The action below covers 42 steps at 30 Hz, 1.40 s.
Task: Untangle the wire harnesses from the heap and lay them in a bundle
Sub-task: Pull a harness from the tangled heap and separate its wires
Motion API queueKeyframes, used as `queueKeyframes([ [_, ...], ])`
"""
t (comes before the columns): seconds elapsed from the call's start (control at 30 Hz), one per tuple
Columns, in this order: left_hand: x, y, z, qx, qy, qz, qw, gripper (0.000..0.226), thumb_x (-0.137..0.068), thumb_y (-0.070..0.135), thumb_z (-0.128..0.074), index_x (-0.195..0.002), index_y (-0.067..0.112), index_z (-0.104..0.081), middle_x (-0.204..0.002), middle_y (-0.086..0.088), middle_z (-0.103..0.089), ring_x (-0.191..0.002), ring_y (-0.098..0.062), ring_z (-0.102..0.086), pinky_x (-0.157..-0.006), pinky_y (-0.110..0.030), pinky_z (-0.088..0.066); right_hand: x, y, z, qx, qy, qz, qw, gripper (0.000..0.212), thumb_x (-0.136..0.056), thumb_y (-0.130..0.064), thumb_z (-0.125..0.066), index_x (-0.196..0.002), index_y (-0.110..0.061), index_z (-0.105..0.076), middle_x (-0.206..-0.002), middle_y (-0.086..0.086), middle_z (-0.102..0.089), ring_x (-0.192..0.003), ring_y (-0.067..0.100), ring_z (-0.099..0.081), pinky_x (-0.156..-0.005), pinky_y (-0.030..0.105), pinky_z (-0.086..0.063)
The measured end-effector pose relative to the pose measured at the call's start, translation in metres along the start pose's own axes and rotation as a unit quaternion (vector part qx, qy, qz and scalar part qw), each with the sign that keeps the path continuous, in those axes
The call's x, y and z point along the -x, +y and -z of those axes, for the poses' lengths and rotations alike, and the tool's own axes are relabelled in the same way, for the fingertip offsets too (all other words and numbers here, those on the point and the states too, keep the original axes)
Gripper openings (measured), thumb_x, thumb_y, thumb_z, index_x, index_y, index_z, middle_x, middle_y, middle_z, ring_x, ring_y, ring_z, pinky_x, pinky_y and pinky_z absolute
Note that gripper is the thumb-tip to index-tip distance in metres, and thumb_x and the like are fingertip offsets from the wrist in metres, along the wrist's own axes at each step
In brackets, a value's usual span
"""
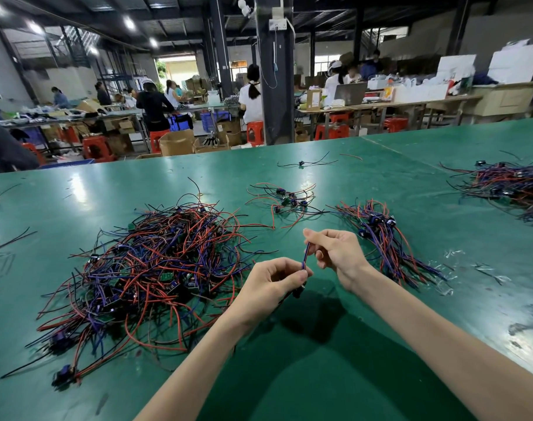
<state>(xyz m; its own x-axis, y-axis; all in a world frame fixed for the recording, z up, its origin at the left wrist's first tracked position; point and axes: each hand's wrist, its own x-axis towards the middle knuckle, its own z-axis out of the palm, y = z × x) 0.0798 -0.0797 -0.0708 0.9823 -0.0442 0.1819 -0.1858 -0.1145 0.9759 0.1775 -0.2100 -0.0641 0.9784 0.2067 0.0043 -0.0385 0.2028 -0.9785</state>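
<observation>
View: head camera, looking down over both forearms; clock directions are read from the hands, 12 pointing away from the person.
Harness: one short purple-and-red wire pair held above the table, between the two hands. Its long axis runs nearly 12 to 6, with the top tipped slightly toward 1.
Left hand: its curled fingers pinch the harness's lower end. A dark connector seems to hang just under the fingertips.
Right hand: thumb and forefinger pinch the upper end, and the other fingers are loosely bent.
Key relation: the bundle lies at about 2 o'clock from the right hand. It is near that hand and clearly nearer to it than to the left.
Bundle axis: roughly 11 to 5, with the connectors at the far end, so the harness probably needs a slight turn to lie parallel.
Heap: a large tangle at 9 to 10 o'clock, just beside the left hand.
Others: a small cluster at 12, a lone harness beyond it, and a second pile well apart at 2.
In the way: nothing visible between the right hand and the bundle. I cannot tell whether a strand trails back to the heap.
</observation>
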Motion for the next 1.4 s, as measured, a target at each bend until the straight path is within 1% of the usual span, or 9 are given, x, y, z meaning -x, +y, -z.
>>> queueKeyframes([
  [0.17, 0.000, 0.002, 0.001, 0.004, 0.013, 0.015, 1.000, 0.013, -0.089, 0.005, -0.062, -0.084, 0.014, -0.069, -0.082, 0.003, -0.070, -0.070, -0.005, -0.058, -0.072, -0.018, -0.048, -0.002, -0.001, 0.003, -0.019, 0.007, -0.008, 1.000, 0.024, -0.083, -0.014, -0.070, -0.064, -0.003, -0.060, -0.047, 0.001, -0.060, -0.034, 0.005, -0.043, -0.032, 0.017, -0.033],
  [0.27, 0.000, 0.002, 0.001, 0.002, 0.019, 0.027, 0.999, 0.012, -0.088, 0.004, -0.063, -0.078, 0.013, -0.063, -0.105, 0.007, -0.070, -0.077, -0.017, -0.049, -0.082, -0.026, -0.046, -0.008, -0.005, 0.008, -0.047, 0.053, -0.014, 0.997, 0.025, -0.084, -0.013, -0.069, -0.063, -0.005, -0.059, -0.045, 0.001, -0.059, -0.033, 0.004, -0.041, -0.032, 0.015, -0.032],
  [0.37, -0.002, 0.002, 0.000, -0.016, 0.040, 0.048, 0.998, 0.016, -0.087, 0.004, -0.064, -0.073, 0.012, -0.063, -0.117, 0.004, -0.063, -0.082, -0.024, -0.055, -0.089, -0.037, -0.049, -0.016, -0.010, 0.018, -0.065, 0.097, -0.017, 0.993, 0.024, -0.084, -0.013, -0.069, -0.064, -0.004, -0.058, -0.044, 0.000, -0.058, -0.032, 0.003, -0.041, -0.032, 0.014, -0.033],
  [0.53, -0.002, 0.003, 0.000, 0.073, -0.021, 0.139, 0.987, 0.014, -0.089, -0.001, -0.057, -0.076, 0.003, -0.059, -0.072, -0.008, -0.070, -0.057, -0.016, -0.061, -0.065, -0.028, -0.054, -0.018, -0.013, 0.021, -0.085, 0.089, -0.021, 0.992, 0.021, -0.083, -0.012, -0.070, -0.069, -0.001, -0.059, -0.044, 0.001, -0.057, -0.033, 0.004, -0.040, -0.033, 0.015, -0.032],
  [0.63, -0.001, 0.006, 0.002, 0.072, -0.040, 0.168, 0.982, 0.017, -0.088, -0.004, -0.056, -0.073, 0.002, -0.057, -0.059, -0.009, -0.065, -0.054, -0.016, -0.062, -0.057, -0.026, -0.055, -0.016, -0.015, 0.019, -0.106, 0.072, -0.034, 0.991, 0.018, -0.082, -0.010, -0.070, -0.069, -0.001, -0.061, -0.044, 0.001, -0.056, -0.034, 0.004, -0.040, -0.032, 0.015, -0.031],
  [0.97, 0.000, 0.007, -0.002, 0.040, -0.082, 0.161, 0.983, 0.015, -0.084, -0.004, -0.062, -0.070, 0.002, -0.060, -0.059, -0.013, -0.066, -0.051, -0.016, -0.061, -0.055, -0.022, -0.051, -0.013, -0.012, 0.013, -0.096, 0.045, -0.019, 0.994, 0.022, -0.082, -0.013, -0.071, -0.066, -0.003, -0.060, -0.046, -0.001, -0.057, -0.036, 0.004, -0.042, -0.033, 0.016, -0.034],
  [1.13, 0.002, 0.008, -0.001, 0.030, -0.096, 0.156, 0.983, 0.014, -0.084, -0.001, -0.063, -0.071, 0.002, -0.061, -0.062, -0.012, -0.068, -0.053, -0.017, -0.060, -0.056, -0.021, -0.050, -0.012, -0.004, 0.015, 0.112, 0.058, 0.117, 0.985, 0.027, -0.090, -0.021, -0.064, -0.067, -0.006, -0.062, -0.044, -0.005, -0.052, -0.034, 0.010, -0.042, -0.036, 0.022, -0.037],
  [1.23, 0.003, 0.009, 0.000, 0.031, -0.094, 0.160, 0.982, 0.013, -0.083, 0.000, -0.064, -0.070, 0.002, -0.062, -0.062, -0.013, -0.068, -0.054, -0.018, -0.062, -0.056, -0.023, -0.051, -0.010, -0.002, 0.015, 0.174, 0.065, 0.160, 0.969, 0.027, -0.091, -0.023, -0.061, -0.068, -0.008, -0.061, -0.048, -0.004, -0.053, -0.034, 0.007, -0.044, -0.035, 0.021, -0.036],
  [1.4, 0.004, 0.008, -0.001, 0.069, -0.092, 0.192, 0.975, 0.022, -0.082, -0.001, -0.064, -0.062, 0.006, -0.068, -0.061, -0.014, -0.066, -0.054, -0.021, -0.062, -0.074, -0.036, -0.047, -0.012, -0.001, 0.014, 0.075, 0.061, 0.104, 0.990, 0.029, -0.089, -0.019, -0.064, -0.064, -0.005, -0.060, -0.047, 0.000, -0.051, -0.034, 0.008, -0.041, -0.033, 0.019, -0.034],
])
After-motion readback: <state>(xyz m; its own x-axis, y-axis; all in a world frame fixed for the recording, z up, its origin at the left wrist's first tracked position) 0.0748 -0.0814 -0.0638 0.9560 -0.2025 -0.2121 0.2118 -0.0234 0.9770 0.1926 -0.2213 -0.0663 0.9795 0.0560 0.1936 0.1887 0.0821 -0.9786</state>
